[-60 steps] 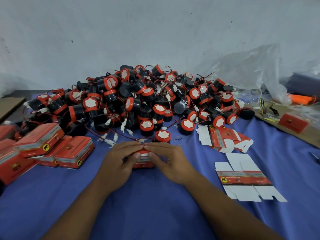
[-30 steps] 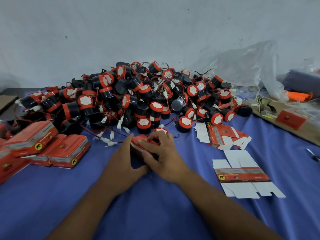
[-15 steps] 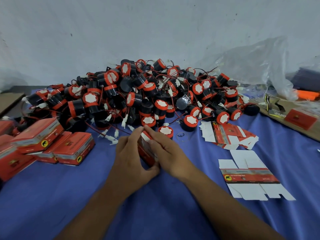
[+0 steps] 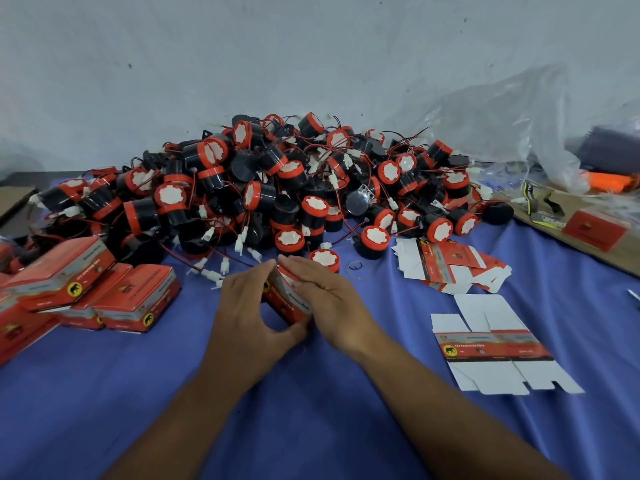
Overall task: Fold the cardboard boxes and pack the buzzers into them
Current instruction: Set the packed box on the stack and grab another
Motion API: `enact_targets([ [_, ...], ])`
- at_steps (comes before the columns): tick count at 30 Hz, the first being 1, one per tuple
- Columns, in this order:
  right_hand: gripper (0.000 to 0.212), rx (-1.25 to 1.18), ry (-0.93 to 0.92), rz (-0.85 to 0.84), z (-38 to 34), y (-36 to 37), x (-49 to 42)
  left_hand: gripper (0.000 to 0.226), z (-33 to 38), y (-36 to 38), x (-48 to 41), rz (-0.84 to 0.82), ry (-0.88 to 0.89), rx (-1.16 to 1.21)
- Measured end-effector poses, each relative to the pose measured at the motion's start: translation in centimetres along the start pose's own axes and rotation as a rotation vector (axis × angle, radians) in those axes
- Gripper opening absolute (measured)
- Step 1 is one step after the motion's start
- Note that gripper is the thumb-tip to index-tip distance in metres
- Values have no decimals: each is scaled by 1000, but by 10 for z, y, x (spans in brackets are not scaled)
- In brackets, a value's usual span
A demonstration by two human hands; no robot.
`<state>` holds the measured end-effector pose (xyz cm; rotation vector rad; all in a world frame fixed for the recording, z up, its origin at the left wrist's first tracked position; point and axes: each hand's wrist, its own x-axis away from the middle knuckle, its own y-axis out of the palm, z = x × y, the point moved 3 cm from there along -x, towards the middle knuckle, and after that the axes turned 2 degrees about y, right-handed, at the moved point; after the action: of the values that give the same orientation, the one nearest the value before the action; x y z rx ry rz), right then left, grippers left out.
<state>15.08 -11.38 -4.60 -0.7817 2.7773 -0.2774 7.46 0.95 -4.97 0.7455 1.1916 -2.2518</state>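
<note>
A small red cardboard box [image 4: 286,299] sits tilted between my hands, just above the blue cloth. My left hand [image 4: 247,313] grips its left side, thumb under the near corner and fingers reaching its top edge. My right hand [image 4: 327,299] lies over the box's right side with fingers fairly straight, pressing on it. Behind the hands rises a big pile of black and red buzzers [image 4: 263,188] with red wires and white plugs. A flat unfolded box [image 4: 495,344] lies on the cloth at the right.
Several closed red boxes [image 4: 135,296] are stacked at the left. More flat box blanks [image 4: 450,265] lie beside the pile. A clear plastic bag [image 4: 502,126] and a cardboard sheet [image 4: 588,233] with small items fill the far right. A white wall stands behind.
The box was lying low under both hands; it has since been lifted and turned onto its edge, tilted. My hands shifted a little farther toward the pile.
</note>
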Motion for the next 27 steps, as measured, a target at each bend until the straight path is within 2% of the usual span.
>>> enact_targets([
  [2,37,-6,15,-68,-1,1,3,82,0,-2,1,-1,10,-5],
  [4,48,-7,28,-149,-3,1,7,82,-3,-3,1,-30,-16,17],
  [6,57,253,-69,-195,-4,3,9,84,-7,-1,3,-79,-1,-1],
  [7,55,338,-122,-187,-4,3,8,84,-8,1,3,-99,19,-20],
  [8,51,311,-140,-162,-5,4,8,82,-9,1,4,-102,23,-28],
  [11,35,-34,-61,-20,-4,-7,7,73,-8,-1,1,-41,-69,10],
  [12,31,-58,-55,18,-2,-10,7,73,-8,-1,0,-26,-97,16],
  [15,25,54,-110,71,3,-13,4,68,-11,-3,-1,-32,-132,30],
  [18,23,101,-194,103,4,-15,4,57,-15,-5,-4,-114,-147,100],
  [22,24,320,-371,-4,3,-13,5,45,-16,-4,-5,-219,-45,25],
  [27,44,522,-328,-215,11,-13,6,44,-22,-2,-4,-262,-93,27],
])
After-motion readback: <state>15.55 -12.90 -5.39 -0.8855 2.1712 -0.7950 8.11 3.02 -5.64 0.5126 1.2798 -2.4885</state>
